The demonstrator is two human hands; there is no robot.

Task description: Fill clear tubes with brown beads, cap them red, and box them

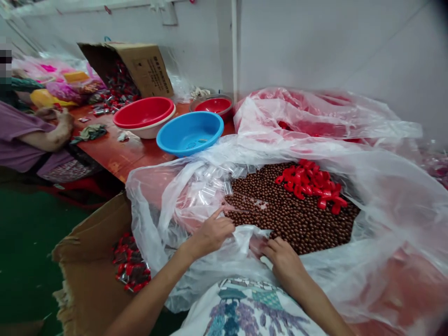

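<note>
Brown balls (297, 219) lie in a wide heap on a spread sheet of clear plastic (381, 186). Red plastic pieces (308, 179) rest on the far right of the heap, and small clear containers (210, 184) are piled at its left. My left hand (213, 233) is at the heap's near left edge over the plastic, its index finger stretched toward the balls. My right hand (282, 256) has its fingers bent round the plastic's near edge, at the front of the heap.
Behind stand a blue basin (191, 133), a red basin (144, 113) and a tipped cardboard box (149, 70). A lower carton (91, 261) holding red-capped items (131, 266) is at left. Another person's arm (52, 135) rests at the table's far left.
</note>
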